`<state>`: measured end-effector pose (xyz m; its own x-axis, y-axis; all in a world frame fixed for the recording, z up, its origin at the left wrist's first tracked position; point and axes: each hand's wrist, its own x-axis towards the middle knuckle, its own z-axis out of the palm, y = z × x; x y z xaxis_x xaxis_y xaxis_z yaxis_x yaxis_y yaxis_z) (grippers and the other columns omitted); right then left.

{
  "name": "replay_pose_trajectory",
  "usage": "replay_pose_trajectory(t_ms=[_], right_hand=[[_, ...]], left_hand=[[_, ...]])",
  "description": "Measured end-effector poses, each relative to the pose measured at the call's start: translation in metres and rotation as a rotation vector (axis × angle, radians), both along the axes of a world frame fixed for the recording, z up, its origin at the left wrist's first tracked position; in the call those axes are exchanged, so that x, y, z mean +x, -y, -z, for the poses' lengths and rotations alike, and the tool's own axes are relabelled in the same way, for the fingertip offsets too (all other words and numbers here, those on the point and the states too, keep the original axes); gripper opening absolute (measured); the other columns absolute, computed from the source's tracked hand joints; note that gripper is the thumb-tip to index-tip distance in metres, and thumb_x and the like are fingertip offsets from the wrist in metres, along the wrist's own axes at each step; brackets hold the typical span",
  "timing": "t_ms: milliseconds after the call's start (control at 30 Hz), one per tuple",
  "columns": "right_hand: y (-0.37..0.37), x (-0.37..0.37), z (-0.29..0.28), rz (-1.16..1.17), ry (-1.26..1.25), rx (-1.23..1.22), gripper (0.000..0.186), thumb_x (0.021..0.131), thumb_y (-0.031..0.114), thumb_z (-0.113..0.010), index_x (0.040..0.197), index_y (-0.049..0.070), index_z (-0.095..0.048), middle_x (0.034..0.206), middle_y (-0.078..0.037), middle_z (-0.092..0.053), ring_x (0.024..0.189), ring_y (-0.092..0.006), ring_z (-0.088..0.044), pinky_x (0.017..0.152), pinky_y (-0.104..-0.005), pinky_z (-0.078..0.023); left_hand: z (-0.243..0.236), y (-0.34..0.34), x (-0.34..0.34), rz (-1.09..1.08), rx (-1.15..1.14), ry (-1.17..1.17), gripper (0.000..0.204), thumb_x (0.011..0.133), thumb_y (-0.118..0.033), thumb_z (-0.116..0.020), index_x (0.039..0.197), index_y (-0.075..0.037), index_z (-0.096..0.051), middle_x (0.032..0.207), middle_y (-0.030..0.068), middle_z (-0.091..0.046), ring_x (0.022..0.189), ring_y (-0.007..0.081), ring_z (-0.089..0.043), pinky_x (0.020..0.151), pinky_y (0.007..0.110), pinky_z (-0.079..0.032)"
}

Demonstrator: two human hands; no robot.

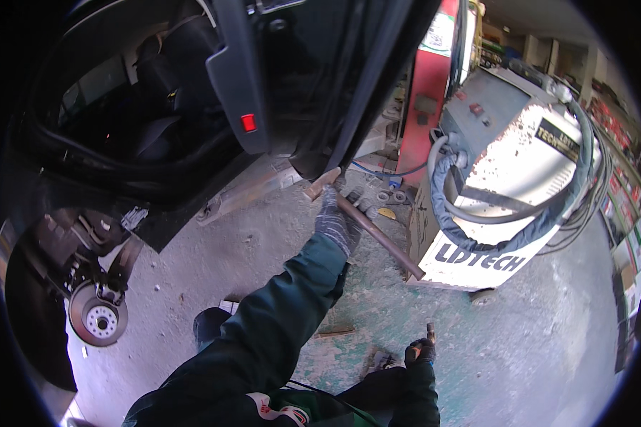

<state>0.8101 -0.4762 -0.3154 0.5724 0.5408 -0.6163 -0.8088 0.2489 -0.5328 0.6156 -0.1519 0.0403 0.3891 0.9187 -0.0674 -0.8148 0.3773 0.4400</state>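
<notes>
My left hand (337, 224), in a grey knitted glove, is closed round a hammer (381, 235) close to its head. The brown handle slopes down to the right. The hammer's head is just under the lower corner of the open black car door (306, 85); I cannot tell whether they touch. Low on the right, my right hand (420, 350) looks dark and closed. A short thin piece sticks up from it; whether this is a finger or a held thing I cannot make out.
On the left a brake disc (98, 313) shows in the wheel arch, its wheel off. A white machine (506, 192) with looped hoses stands at the right, beside a red cabinet (426, 107). Small metal parts (392, 197) and a thin stick (335, 333) lie on the concrete floor.
</notes>
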Motion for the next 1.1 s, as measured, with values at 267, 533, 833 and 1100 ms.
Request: replay_pose_trajectory(t_ms=[267,533,833,1100], right_hand=[[0.079,-0.043,-0.182,-0.046,0.709,-0.059,0.021,0.086,0.012,-0.059,0.103,0.005,-0.049,0.067,-0.007,-0.054,0.049,-0.0190,-0.054,0.045,-0.0313,-0.048],[0.084,-0.064,-0.303,0.139,1.242,-0.215,0.046,0.099,0.039,-0.060,0.120,0.002,-0.043,0.057,-0.006,-0.053,0.043,-0.0189,-0.054,0.039,-0.0314,-0.046],[-0.044,-0.149,-0.430,-0.629,2.405,-0.453,0.024,0.083,0.019,-0.074,0.099,0.005,-0.062,0.072,-0.015,-0.063,0.062,-0.0349,-0.064,0.054,-0.0408,-0.051],[-0.144,-0.206,-0.485,-1.299,2.807,-0.369,0.032,0.083,0.041,-0.073,0.084,0.011,-0.063,0.066,-0.007,-0.059,0.056,-0.0275,-0.061,0.051,-0.0401,-0.049]], left_hand=[[0.010,-0.002,0.028,0.008,-0.072,0.118,0.025,0.100,-0.021,-0.054,0.124,-0.013,-0.054,0.087,0.0032,-0.055,0.078,0.0177,-0.059,0.072,0.033,-0.053],[0.004,0.001,0.034,0.155,-0.079,0.457,0.007,0.095,-0.011,-0.063,0.101,-0.007,-0.064,0.084,0.0049,-0.063,0.068,0.0158,-0.060,0.062,0.032,-0.054],[0.013,-0.011,0.064,0.155,-0.103,0.305,0.015,0.094,-0.020,-0.068,0.092,-0.005,-0.069,0.067,0.0045,-0.060,0.054,0.0191,-0.056,0.055,0.039,-0.051],[0.059,0.003,0.079,0.363,-0.030,0.509,0.015,0.096,-0.021,-0.065,0.098,-0.006,-0.065,0.068,0.0046,-0.060,0.055,0.0193,-0.056,0.057,0.040,-0.053]])
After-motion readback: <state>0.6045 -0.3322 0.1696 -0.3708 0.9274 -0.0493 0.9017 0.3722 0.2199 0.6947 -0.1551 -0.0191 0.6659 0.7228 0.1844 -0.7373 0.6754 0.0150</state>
